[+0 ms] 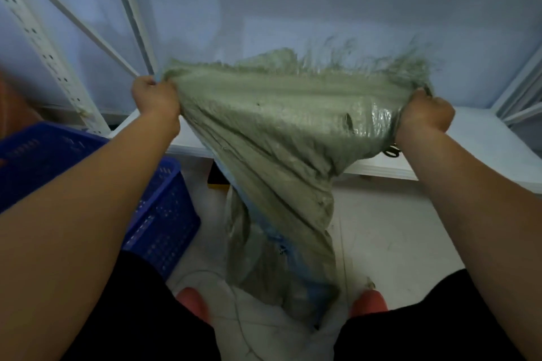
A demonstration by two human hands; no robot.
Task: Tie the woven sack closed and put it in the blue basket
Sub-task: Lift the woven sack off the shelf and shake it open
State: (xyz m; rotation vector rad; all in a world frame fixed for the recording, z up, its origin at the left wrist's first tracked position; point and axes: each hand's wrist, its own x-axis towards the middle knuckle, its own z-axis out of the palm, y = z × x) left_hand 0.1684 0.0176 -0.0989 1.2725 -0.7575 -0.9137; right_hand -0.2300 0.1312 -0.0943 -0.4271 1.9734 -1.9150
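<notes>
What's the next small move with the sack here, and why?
Probably bring the left hand and right hand together to bunch the mouth into a neck. Each grips a top corner of the woven sack, so its frayed edge is stretched wide and untied; the body hangs toward the floor. The blue basket stands at the left.

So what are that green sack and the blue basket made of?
Sack: probably woven plastic strips, dull green with a slight sheen; its top edge frays into loose threads. Basket: likely rigid moulded plastic, blue, its walls pierced with rows of small holes.
</notes>
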